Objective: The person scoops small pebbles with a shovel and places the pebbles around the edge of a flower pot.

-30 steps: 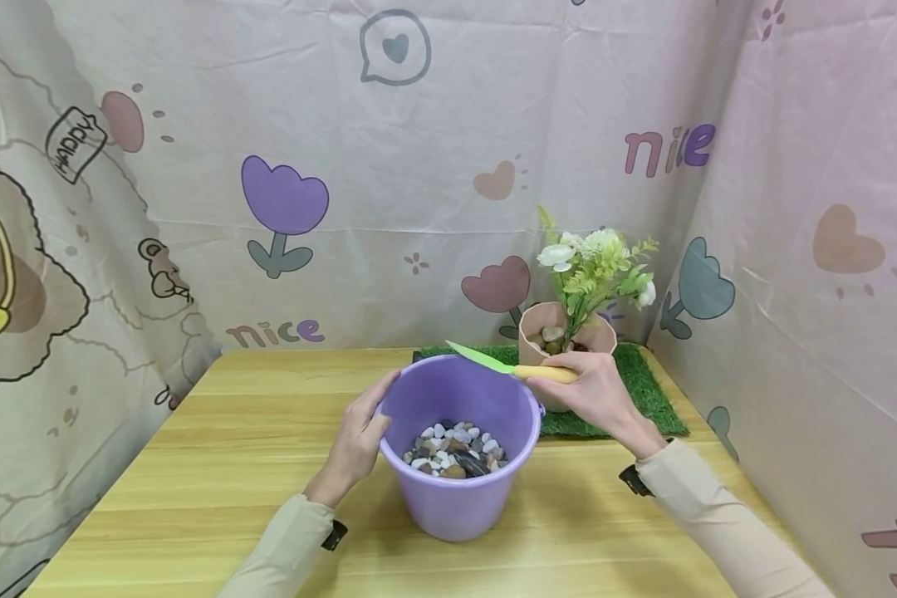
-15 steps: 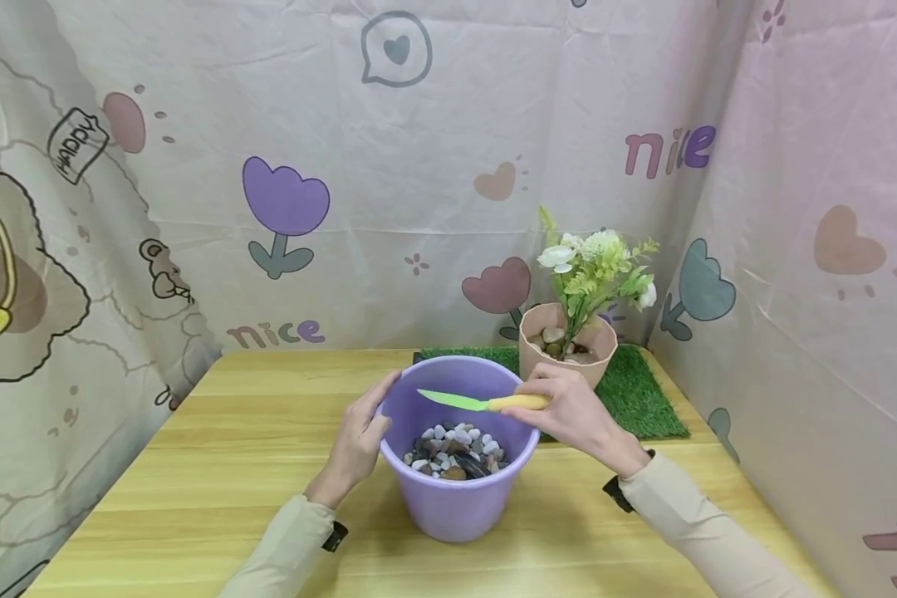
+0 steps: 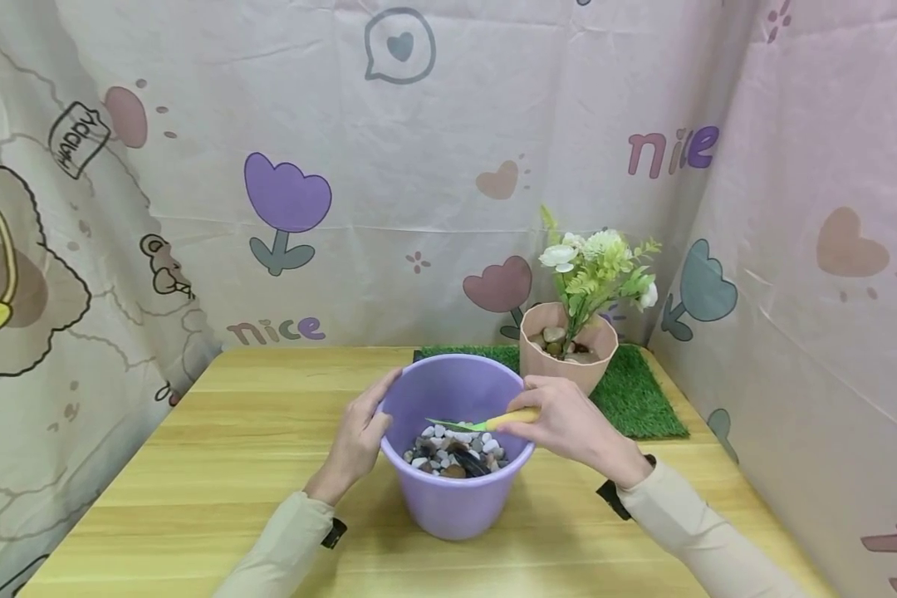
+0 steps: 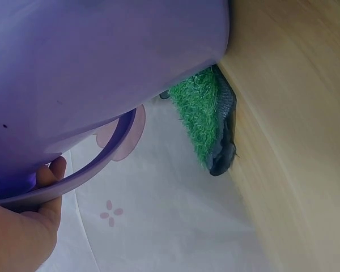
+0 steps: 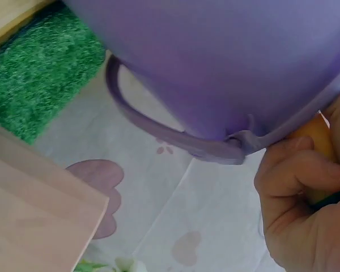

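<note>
A purple bucket (image 3: 456, 508) stands on the table in front of me, with mixed pebbles (image 3: 441, 455) at its bottom. My left hand (image 3: 357, 436) grips its left rim; in the left wrist view the fingers curl round the bucket's handle (image 4: 105, 154) as well. At the right rim, my right hand (image 3: 568, 423) holds a small garden trowel (image 3: 519, 417) by its yellow handle. The trowel's green blade points left inside the bucket, low over the pebbles. In the right wrist view, curled fingers (image 5: 303, 170) wrap the yellow handle beside the rim.
Behind the bucket at right, a pink flowerpot (image 3: 568, 374) with stones and white flowers (image 3: 601, 257) stands on a green grass mat (image 3: 643, 403). A wooden table (image 3: 247, 465) lies under everything. A printed curtain (image 3: 419, 166) hangs around the back and sides.
My right hand has moved left and down from beside the flowerpot, bringing the trowel from above the rim into the bucket. The left hand and bucket stay in place.
</note>
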{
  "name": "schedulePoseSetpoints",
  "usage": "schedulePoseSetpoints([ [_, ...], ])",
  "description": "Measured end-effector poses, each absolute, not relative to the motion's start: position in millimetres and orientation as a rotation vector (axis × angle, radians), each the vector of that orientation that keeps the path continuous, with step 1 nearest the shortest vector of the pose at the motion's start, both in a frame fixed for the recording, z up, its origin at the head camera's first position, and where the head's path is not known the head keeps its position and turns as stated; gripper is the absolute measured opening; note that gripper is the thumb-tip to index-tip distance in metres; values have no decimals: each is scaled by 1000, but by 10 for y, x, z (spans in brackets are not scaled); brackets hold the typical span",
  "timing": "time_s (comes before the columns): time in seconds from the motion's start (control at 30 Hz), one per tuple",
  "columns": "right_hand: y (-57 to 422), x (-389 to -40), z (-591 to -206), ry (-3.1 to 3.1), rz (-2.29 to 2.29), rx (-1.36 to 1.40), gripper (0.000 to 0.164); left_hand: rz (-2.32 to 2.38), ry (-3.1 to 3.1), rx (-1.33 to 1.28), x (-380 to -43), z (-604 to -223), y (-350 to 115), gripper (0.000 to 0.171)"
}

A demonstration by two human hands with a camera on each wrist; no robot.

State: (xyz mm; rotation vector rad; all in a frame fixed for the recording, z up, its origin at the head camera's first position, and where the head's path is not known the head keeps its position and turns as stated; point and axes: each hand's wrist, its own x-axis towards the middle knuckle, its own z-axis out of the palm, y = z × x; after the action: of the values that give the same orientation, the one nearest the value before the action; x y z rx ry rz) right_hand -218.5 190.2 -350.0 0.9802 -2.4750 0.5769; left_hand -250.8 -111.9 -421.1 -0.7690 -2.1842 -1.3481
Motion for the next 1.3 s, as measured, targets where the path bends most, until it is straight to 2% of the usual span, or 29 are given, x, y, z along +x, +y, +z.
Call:
schedulePoseSetpoints([
  [0.17, 1881, -2147, -3379, -2573, 495, 1073, 14, -1351, -2180, -782, -2511, -4218, -1113, 64],
  [0.3, 1821, -2088, -3269, -2682, 422, 1013, 15, -1349, -2170, -786, -2534, -4215, -1102, 64],
  [0.63, 1641, -2041, -3201, -2789, 167, 685, 41, -1375, -2178, -784, -2526, -4202, -1087, 64],
  [0.87, 1663, -2079, -3207, -2750, 201, 687, 32, -1387, -2181, -781, -2528, -4203, -1094, 63],
  [1.2, 1675, -2088, -3174, -2746, 136, 671, 36, -1409, -2184, -774, -2509, -4211, -1108, 64],
  [1.3, 1679, -2105, -3150, -2785, 138, 671, 27, -1399, -2186, -771, -2507, -4217, -1107, 64],
])
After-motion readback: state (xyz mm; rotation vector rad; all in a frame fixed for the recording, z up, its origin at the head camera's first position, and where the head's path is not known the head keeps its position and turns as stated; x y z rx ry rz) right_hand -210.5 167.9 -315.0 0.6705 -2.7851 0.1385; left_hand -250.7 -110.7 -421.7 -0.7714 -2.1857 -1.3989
